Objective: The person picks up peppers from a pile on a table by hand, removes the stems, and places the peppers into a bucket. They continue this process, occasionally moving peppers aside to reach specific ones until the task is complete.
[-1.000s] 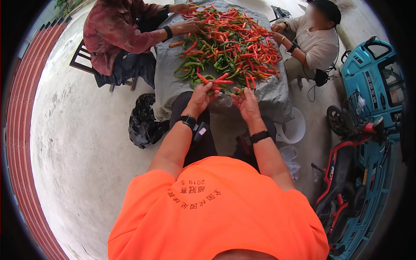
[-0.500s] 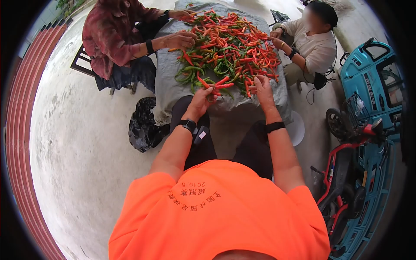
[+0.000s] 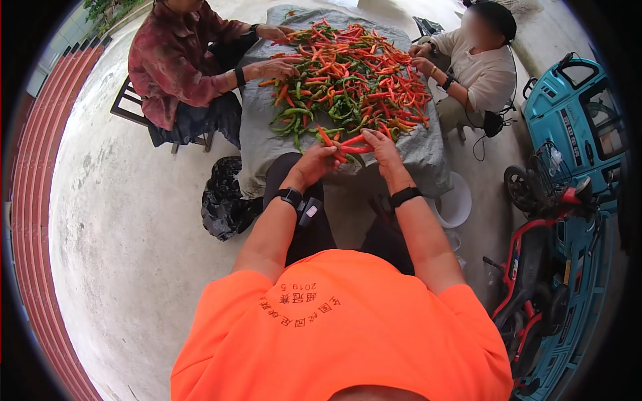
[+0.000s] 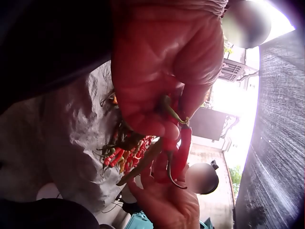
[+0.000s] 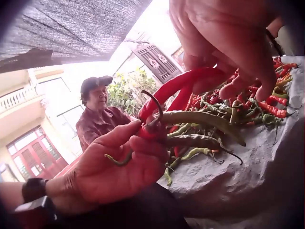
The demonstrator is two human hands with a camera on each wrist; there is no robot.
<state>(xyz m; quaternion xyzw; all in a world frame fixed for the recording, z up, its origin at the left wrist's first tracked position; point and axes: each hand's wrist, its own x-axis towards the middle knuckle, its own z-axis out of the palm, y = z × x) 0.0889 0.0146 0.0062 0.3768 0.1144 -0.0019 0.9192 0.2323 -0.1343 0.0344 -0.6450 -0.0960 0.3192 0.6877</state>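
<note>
My left hand (image 3: pixel 314 166) grips a small bunch of chili peppers at the near edge of the table, stems poking out past the thumb. In the right wrist view the bunch shows a red chili pepper (image 5: pixel 198 76) and a long green chili pepper (image 5: pixel 205 120). Close beside it, my right hand (image 3: pixel 386 159) pinches a red chili pepper, whose other end reaches the left hand's bunch. Just beyond both hands lies a big heap of red and green chili peppers (image 3: pixel 361 80).
A grey sheet (image 3: pixel 257 134) covers the table. One person (image 3: pixel 184 73) sits on the left and another (image 3: pixel 478 67) on the right, hands at the heap. A black plastic bag (image 3: pixel 227 200), a white bucket (image 3: pixel 456 200) and a red scooter (image 3: pixel 521 281) stand around.
My right hand reached out to the heap's near right side, then came back left beside the left hand with a red chili pepper. The left hand keeps its bunch, a little lower.
</note>
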